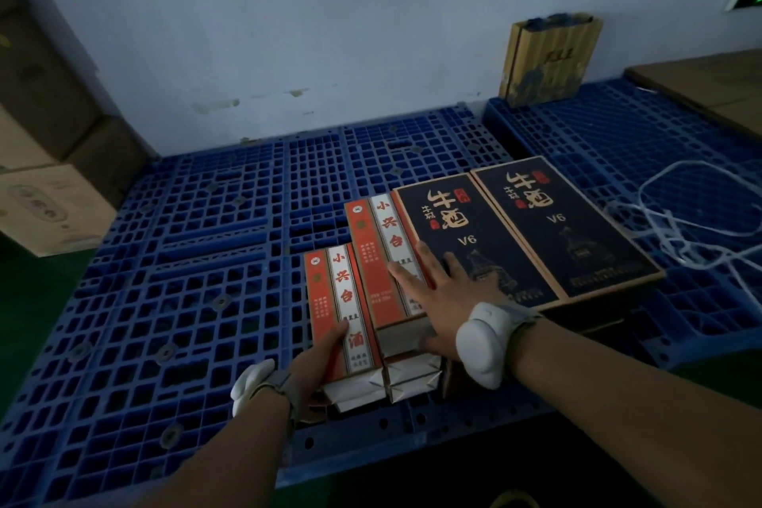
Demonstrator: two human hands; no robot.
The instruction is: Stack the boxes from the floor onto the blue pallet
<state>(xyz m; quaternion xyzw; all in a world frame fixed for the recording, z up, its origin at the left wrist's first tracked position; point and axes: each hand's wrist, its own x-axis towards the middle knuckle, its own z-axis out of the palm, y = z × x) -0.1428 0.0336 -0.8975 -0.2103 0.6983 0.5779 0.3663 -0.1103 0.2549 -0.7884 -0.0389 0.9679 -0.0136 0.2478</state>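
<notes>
Here my left hand (319,359) gripped a red box (342,309); my right hand (437,289) lay flat, fingers spread, on its taller neighbour (383,260), dark boxes (527,231) at two o'clock, loose white strap (680,227) at three.

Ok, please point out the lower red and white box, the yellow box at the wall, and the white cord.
lower red and white box (340,301): head view, top face.
yellow box (548,60): head view, front face.
white cord (676,219): head view, tangled loops.

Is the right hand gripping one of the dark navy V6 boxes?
No: the right hand lies flat, fingers spread, mostly on the taller red-and-white carton, reaching onto the nearer dark navy V6 box without grasping it.
</notes>
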